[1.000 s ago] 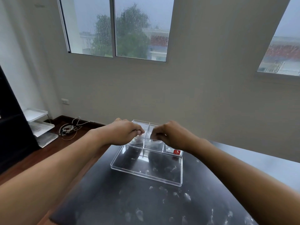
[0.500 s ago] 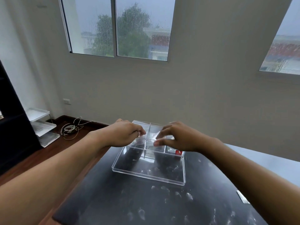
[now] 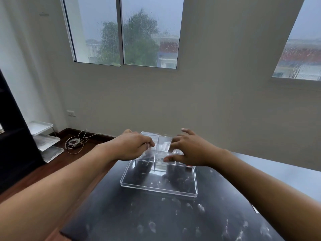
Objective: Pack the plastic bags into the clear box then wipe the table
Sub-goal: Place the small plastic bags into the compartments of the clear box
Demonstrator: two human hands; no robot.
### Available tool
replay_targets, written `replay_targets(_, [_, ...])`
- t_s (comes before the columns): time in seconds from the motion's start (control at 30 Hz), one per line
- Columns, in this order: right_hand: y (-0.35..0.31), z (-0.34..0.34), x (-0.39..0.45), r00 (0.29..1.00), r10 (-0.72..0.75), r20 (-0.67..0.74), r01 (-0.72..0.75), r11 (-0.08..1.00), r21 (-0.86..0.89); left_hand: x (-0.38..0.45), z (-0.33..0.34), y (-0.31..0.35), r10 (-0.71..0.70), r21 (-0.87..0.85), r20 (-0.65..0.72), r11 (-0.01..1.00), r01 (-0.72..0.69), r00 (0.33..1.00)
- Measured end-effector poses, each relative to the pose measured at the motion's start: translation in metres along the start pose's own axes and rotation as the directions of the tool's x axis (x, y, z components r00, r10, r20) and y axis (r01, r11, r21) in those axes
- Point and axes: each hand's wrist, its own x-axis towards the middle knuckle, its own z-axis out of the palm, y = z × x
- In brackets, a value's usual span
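A clear box (image 3: 159, 150) with inner dividers is seen at the far end of a dark, smudged table (image 3: 156, 220), and its clear lid (image 3: 159, 181) is propped against its near side, sloping down onto the tabletop. The left hand (image 3: 133, 146) is held over the left part of the box with its fingers curled, though whether anything is pinched in them cannot be told. The right hand (image 3: 189, 148) is spread over the right part of the box, fingers extended and apart, with the thumb just above the lid's upper edge.
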Motion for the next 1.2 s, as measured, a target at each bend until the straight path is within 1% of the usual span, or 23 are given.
replay_targets(0.07, [-0.009,0.005,0.0,0.998,-0.041,0.05,0.043,0.998,-0.051,-0.001,0.001,0.002,-0.004,-0.003,0.006,1.0,0.004,1.0])
replay_targets(0.13, [-0.014,0.008,0.004,0.998,-0.026,0.059,0.027,0.999,-0.024,-0.001,0.001,0.004,-0.005,-0.003,0.008,1.0,0.005,1.0])
replay_targets(0.2, [-0.013,0.008,0.008,0.998,0.02,0.067,-0.026,0.995,0.098,-0.001,0.002,0.004,-0.012,-0.011,0.009,1.0,0.012,1.0])
replay_targets(0.27, [-0.012,0.005,0.007,0.997,0.045,0.068,-0.061,0.963,0.261,-0.001,0.003,0.004,-0.019,-0.015,0.008,1.0,0.019,1.0])
replay_targets(0.33, [-0.014,0.002,0.004,0.998,0.044,0.036,-0.054,0.93,0.363,-0.002,0.003,0.004,-0.021,-0.016,0.0,1.0,0.021,1.0])
replay_targets(0.37, [-0.015,0.002,0.002,0.999,0.048,-0.004,-0.042,0.917,0.396,-0.002,0.003,0.004,-0.019,-0.016,-0.004,1.0,0.019,1.0])
replay_targets(0.43, [-0.014,0.003,0.001,0.987,0.091,-0.134,-0.025,0.902,0.432,-0.003,0.004,0.005,-0.021,-0.022,-0.013,1.0,0.02,1.0])
replay_targets(0.47, [-0.012,0.003,0.001,0.976,0.118,-0.185,-0.031,0.908,0.418,-0.003,0.005,0.005,-0.023,-0.029,-0.021,0.999,0.023,1.0])
replay_targets(0.5, [-0.009,0.003,0.001,0.969,0.14,-0.202,-0.056,0.926,0.373,-0.003,0.006,0.005,-0.026,-0.036,-0.026,0.999,0.025,0.999])
replay_targets(0.53, [-0.007,0.002,0.0,0.972,0.148,-0.183,-0.089,0.95,0.299,-0.004,0.007,0.005,-0.029,-0.041,-0.031,0.999,0.027,0.999])
replay_targets(0.6, [-0.003,0.004,-0.003,0.986,0.135,-0.096,-0.122,0.984,0.131,-0.004,0.008,0.004,-0.03,-0.044,-0.03,0.999,0.029,0.999])
replay_targets(0.63, [-0.003,0.005,-0.005,0.991,0.115,-0.062,-0.112,0.992,0.059,-0.004,0.008,0.004,-0.029,-0.041,-0.03,0.999,0.027,0.999])
replay_targets(0.7, [-0.005,0.01,-0.006,0.997,0.069,-0.038,-0.071,0.997,-0.045,-0.003,0.008,0.004,-0.023,-0.033,-0.037,0.999,0.022,0.999])
replay_targets(0.77, [-0.007,0.015,-0.006,0.999,0.046,-0.028,-0.049,0.994,-0.095,-0.004,0.009,0.004,-0.018,-0.033,-0.045,0.999,0.016,0.999])
replay_targets(0.87, [-0.012,0.016,-0.003,0.998,0.056,0.005,-0.055,0.995,-0.087,-0.004,0.009,0.004,-0.015,-0.023,-0.05,1.0,0.014,0.999])
replay_targets(1.0, [-0.016,0.007,-0.002,0.993,0.083,0.078,-0.089,0.993,0.077,-0.004,0.01,0.004,-0.017,-0.012,-0.054,1.0,0.017,0.998])
replay_targets(1.07, [-0.018,0.004,-0.004,0.993,0.08,0.089,-0.091,0.987,0.131,-0.004,0.01,0.004,-0.021,0.0,-0.069,1.0,0.021,0.997])
replay_targets(1.13, [-0.02,0.005,-0.007,0.996,0.077,0.033,-0.08,0.992,0.095,-0.005,0.012,0.004,-0.026,0.013,-0.094,1.0,0.027,0.995])
replay_targets(1.2, [-0.02,0.007,-0.011,0.994,0.081,-0.071,-0.079,0.996,0.032,-0.005,0.013,0.005,-0.027,0.008,-0.123,1.0,0.028,0.992])
